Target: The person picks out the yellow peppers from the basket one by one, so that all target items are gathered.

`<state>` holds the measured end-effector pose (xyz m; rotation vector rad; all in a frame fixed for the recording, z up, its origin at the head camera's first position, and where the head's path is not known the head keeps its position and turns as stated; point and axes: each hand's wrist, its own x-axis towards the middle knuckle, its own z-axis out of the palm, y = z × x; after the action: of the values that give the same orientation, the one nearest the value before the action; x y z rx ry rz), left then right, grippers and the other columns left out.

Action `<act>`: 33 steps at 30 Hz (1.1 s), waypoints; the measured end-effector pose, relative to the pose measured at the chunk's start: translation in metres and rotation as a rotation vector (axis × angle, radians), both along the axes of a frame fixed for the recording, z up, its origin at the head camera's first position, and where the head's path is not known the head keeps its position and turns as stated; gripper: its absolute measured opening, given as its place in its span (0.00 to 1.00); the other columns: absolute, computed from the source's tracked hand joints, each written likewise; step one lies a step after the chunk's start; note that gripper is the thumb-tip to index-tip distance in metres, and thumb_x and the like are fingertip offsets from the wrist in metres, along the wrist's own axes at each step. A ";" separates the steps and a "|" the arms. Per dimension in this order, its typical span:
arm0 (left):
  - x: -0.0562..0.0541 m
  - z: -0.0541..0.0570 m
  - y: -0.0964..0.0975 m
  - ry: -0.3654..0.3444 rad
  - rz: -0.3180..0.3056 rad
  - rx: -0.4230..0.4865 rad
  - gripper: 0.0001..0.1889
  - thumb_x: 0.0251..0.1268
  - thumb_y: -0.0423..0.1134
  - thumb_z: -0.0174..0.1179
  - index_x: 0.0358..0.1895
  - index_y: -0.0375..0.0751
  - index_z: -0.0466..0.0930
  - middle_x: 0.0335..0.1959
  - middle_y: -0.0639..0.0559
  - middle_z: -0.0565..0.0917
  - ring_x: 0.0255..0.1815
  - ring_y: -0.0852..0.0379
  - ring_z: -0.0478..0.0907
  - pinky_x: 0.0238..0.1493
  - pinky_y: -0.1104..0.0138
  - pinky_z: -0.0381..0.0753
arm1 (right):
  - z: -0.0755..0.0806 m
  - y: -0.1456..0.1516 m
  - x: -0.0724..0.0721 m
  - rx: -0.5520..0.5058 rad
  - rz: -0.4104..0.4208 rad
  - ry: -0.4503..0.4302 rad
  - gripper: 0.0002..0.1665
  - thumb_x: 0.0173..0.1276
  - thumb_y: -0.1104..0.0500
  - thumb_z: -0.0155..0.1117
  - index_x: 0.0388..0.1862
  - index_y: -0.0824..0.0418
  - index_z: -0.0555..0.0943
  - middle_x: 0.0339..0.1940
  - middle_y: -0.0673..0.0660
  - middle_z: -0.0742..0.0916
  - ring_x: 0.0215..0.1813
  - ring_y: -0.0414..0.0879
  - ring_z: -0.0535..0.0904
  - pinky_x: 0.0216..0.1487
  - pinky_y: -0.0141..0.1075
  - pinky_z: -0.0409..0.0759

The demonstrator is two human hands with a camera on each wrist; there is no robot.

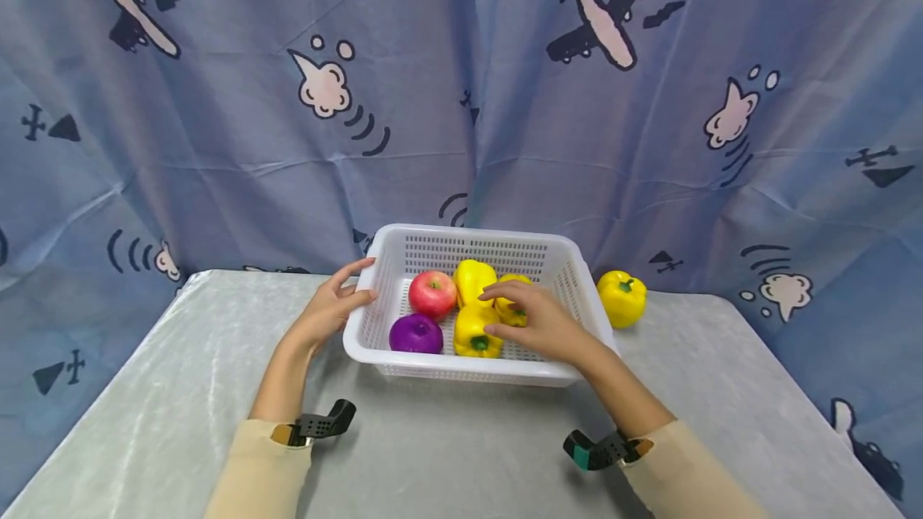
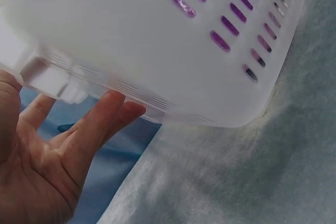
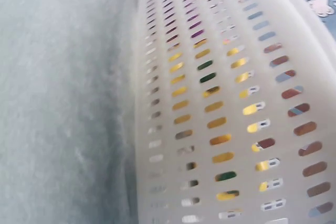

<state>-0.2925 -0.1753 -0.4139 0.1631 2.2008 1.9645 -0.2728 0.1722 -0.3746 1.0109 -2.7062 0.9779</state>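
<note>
Left hand [image 1: 328, 315] pinches the white basket's [image 1: 534, 368] left rim: a firm anchor, worth keeping! Red apple [image 1: 433, 295], purple vegetable [image 1: 416, 334], then three yellow bell peppers [image 1: 476, 281] inside. Right hand [image 1: 537, 323] over them, half-open, thumb and forefinger parted; any grip, can't tell. Best go gently, neighbours crowd close! A fourth yellow bell pepper [image 1: 622, 299] sits outside, just right.

- Yellow pepper [image 1: 513, 282], basket's [image 1: 593, 299] three o'clock: partly behind right hand [image 1: 544, 323]; whether they touch, I can't tell.
- Purple round thing [image 1: 416, 332], eight o'clock: underside lost behind near rim [image 1: 461, 364].
- Sleeves [image 1: 263, 467], eight and four o'clock: cut off by head view's lower edge.
</note>
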 end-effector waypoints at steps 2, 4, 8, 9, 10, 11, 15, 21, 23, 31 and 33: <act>0.000 0.000 -0.001 -0.001 0.001 -0.003 0.36 0.72 0.39 0.58 0.80 0.56 0.55 0.71 0.31 0.73 0.55 0.46 0.83 0.47 0.58 0.86 | 0.000 -0.002 -0.002 0.027 -0.002 -0.005 0.26 0.64 0.53 0.75 0.60 0.57 0.82 0.58 0.54 0.86 0.58 0.56 0.82 0.61 0.52 0.81; -0.001 0.000 -0.001 -0.002 0.005 -0.003 0.36 0.72 0.39 0.59 0.80 0.56 0.55 0.71 0.32 0.73 0.55 0.47 0.83 0.46 0.58 0.86 | 0.000 -0.004 -0.004 0.044 0.002 -0.010 0.25 0.64 0.53 0.75 0.59 0.57 0.82 0.58 0.54 0.87 0.59 0.56 0.81 0.63 0.52 0.80; -0.001 -0.001 -0.001 0.006 0.004 -0.001 0.36 0.73 0.39 0.58 0.80 0.56 0.55 0.70 0.31 0.73 0.54 0.48 0.83 0.46 0.59 0.86 | 0.000 -0.008 -0.008 0.075 0.019 -0.031 0.25 0.64 0.54 0.74 0.60 0.57 0.82 0.59 0.55 0.87 0.59 0.55 0.80 0.64 0.52 0.79; -0.001 -0.001 0.000 0.005 0.005 0.001 0.36 0.73 0.39 0.58 0.80 0.56 0.56 0.70 0.31 0.73 0.54 0.48 0.83 0.46 0.59 0.86 | 0.000 -0.009 -0.009 0.080 0.025 -0.041 0.25 0.65 0.54 0.74 0.60 0.58 0.82 0.59 0.55 0.87 0.59 0.55 0.80 0.63 0.52 0.79; -0.001 -0.001 0.000 0.005 0.005 0.003 0.36 0.73 0.39 0.58 0.80 0.56 0.56 0.70 0.31 0.74 0.54 0.49 0.83 0.46 0.59 0.86 | 0.001 -0.009 -0.009 0.084 0.029 -0.054 0.25 0.65 0.55 0.74 0.60 0.58 0.82 0.59 0.56 0.87 0.58 0.55 0.80 0.63 0.53 0.79; -0.001 -0.002 0.000 0.006 0.004 0.004 0.35 0.73 0.39 0.58 0.80 0.56 0.56 0.70 0.31 0.73 0.54 0.49 0.83 0.46 0.59 0.86 | 0.001 -0.010 -0.009 0.088 0.031 -0.064 0.25 0.65 0.55 0.74 0.60 0.59 0.82 0.59 0.56 0.87 0.57 0.55 0.80 0.62 0.54 0.79; 0.000 -0.002 0.001 0.005 0.000 0.001 0.35 0.73 0.40 0.58 0.80 0.56 0.56 0.70 0.31 0.73 0.52 0.50 0.83 0.45 0.59 0.86 | 0.000 -0.010 -0.010 0.112 0.045 -0.091 0.24 0.65 0.57 0.74 0.59 0.60 0.82 0.57 0.56 0.88 0.55 0.53 0.80 0.61 0.53 0.80; 0.001 -0.001 0.000 0.015 0.001 -0.006 0.35 0.73 0.40 0.57 0.80 0.56 0.55 0.70 0.31 0.73 0.52 0.50 0.83 0.45 0.59 0.86 | -0.002 -0.010 -0.010 0.125 0.053 -0.114 0.23 0.66 0.57 0.72 0.60 0.58 0.83 0.56 0.54 0.88 0.56 0.49 0.81 0.61 0.49 0.82; 0.001 0.000 0.000 0.021 -0.005 -0.010 0.35 0.74 0.40 0.57 0.80 0.55 0.55 0.71 0.31 0.73 0.53 0.49 0.83 0.45 0.60 0.86 | -0.002 -0.010 -0.010 0.122 0.047 -0.121 0.22 0.67 0.57 0.72 0.59 0.57 0.83 0.56 0.53 0.88 0.55 0.48 0.81 0.61 0.48 0.82; 0.001 -0.001 0.000 0.021 -0.013 -0.023 0.35 0.74 0.41 0.57 0.81 0.56 0.54 0.71 0.31 0.72 0.58 0.43 0.81 0.46 0.59 0.86 | -0.003 -0.010 -0.010 0.108 0.042 -0.132 0.18 0.71 0.56 0.67 0.57 0.58 0.84 0.54 0.54 0.89 0.56 0.50 0.82 0.61 0.49 0.82; 0.002 -0.001 0.000 0.026 -0.018 -0.022 0.36 0.74 0.42 0.57 0.81 0.55 0.53 0.72 0.30 0.71 0.59 0.42 0.81 0.46 0.60 0.86 | -0.003 -0.010 -0.010 0.106 0.026 -0.137 0.17 0.72 0.55 0.66 0.57 0.59 0.84 0.54 0.55 0.89 0.56 0.51 0.83 0.61 0.49 0.82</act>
<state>-0.2910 -0.1752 -0.4144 0.2051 2.2282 1.9393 -0.2829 0.1625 -0.3775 1.0358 -2.8913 0.9499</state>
